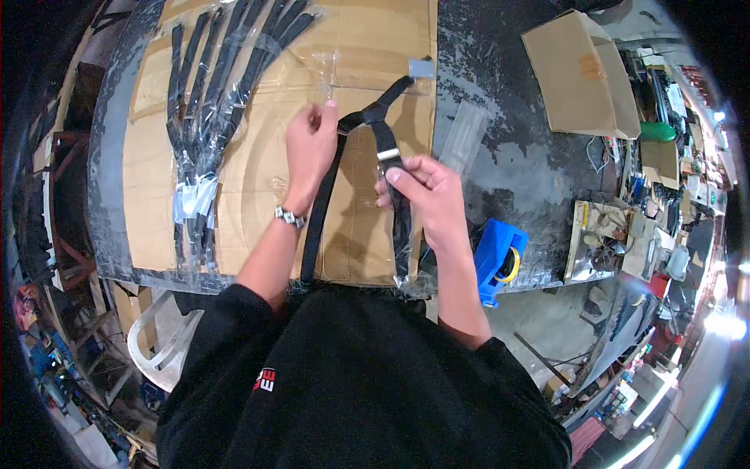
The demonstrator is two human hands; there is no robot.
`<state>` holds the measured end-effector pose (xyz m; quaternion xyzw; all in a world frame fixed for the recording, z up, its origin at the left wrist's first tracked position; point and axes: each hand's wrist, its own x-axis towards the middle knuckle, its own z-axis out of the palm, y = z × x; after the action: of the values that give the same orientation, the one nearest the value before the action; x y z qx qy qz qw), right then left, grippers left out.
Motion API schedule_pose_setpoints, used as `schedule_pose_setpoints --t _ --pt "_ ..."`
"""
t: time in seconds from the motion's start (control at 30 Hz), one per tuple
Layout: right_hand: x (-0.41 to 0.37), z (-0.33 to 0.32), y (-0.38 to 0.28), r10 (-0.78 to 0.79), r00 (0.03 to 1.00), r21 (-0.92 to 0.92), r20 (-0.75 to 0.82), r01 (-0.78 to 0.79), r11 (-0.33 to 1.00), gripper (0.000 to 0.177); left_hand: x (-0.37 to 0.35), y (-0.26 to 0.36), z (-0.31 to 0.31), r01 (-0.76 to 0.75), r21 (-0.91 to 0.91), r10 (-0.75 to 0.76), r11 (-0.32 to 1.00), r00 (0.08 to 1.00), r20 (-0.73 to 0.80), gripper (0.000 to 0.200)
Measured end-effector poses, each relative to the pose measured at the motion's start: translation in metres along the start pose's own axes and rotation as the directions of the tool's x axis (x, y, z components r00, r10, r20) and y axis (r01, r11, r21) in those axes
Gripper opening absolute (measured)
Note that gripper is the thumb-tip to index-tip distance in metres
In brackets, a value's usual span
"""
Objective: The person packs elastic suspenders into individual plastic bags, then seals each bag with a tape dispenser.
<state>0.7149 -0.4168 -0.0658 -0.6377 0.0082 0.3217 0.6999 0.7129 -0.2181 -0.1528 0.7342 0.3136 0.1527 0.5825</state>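
Black elastic suspenders (375,114) lie over the cardboard sheet, their straps meeting in a Y and two of them hanging toward the body. My right hand (426,191) pinches the right strap just below its silver buckle (388,155). Clear plastic wraps the lower part of that strap. My left hand (311,144) is raised beside the left strap, thumb and index finger pinched together at a thin clear plastic wrapper (332,70). Farther left lies a bundle of several packed black straps (211,117), with clear film around its lower part.
The large cardboard sheet (266,156) covers much of the dark table (500,125). A blue tape dispenser (496,254) sits at the table's front edge on the right. An open cardboard box (582,74) stands at the back right. Clear plastic bags (466,133) lie right of the sheet.
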Motion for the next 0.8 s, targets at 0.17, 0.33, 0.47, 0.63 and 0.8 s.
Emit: schedule_pose_setpoints --t 0.17,0.33,0.47,0.63,0.8 --pt "-0.023 -0.010 0.011 0.000 1.000 -0.019 0.012 0.001 1.000 0.011 0.048 -0.009 0.034 0.025 0.236 -0.174 0.971 0.750 0.639 0.034" --pt "-0.035 -0.021 0.028 -0.017 0.991 -0.070 -0.130 0.008 0.997 0.010 0.050 -0.006 0.035 0.348 -0.192 0.039 0.918 0.403 0.915 0.037" --pt "-0.037 -0.024 0.053 -0.039 0.985 -0.196 -0.166 0.006 0.981 0.007 0.049 0.026 0.010 0.155 -0.276 0.146 0.949 0.560 0.815 0.036" --pt "0.005 -0.010 0.056 -0.075 0.989 -0.237 -0.132 0.042 0.971 0.010 0.051 0.061 -0.021 0.076 -0.310 0.215 0.948 0.564 0.797 0.033" --pt "0.053 -0.003 0.039 -0.205 0.978 -0.344 -0.028 0.183 0.921 0.011 0.066 0.076 -0.042 0.021 -0.431 0.306 0.902 0.672 0.674 0.030"
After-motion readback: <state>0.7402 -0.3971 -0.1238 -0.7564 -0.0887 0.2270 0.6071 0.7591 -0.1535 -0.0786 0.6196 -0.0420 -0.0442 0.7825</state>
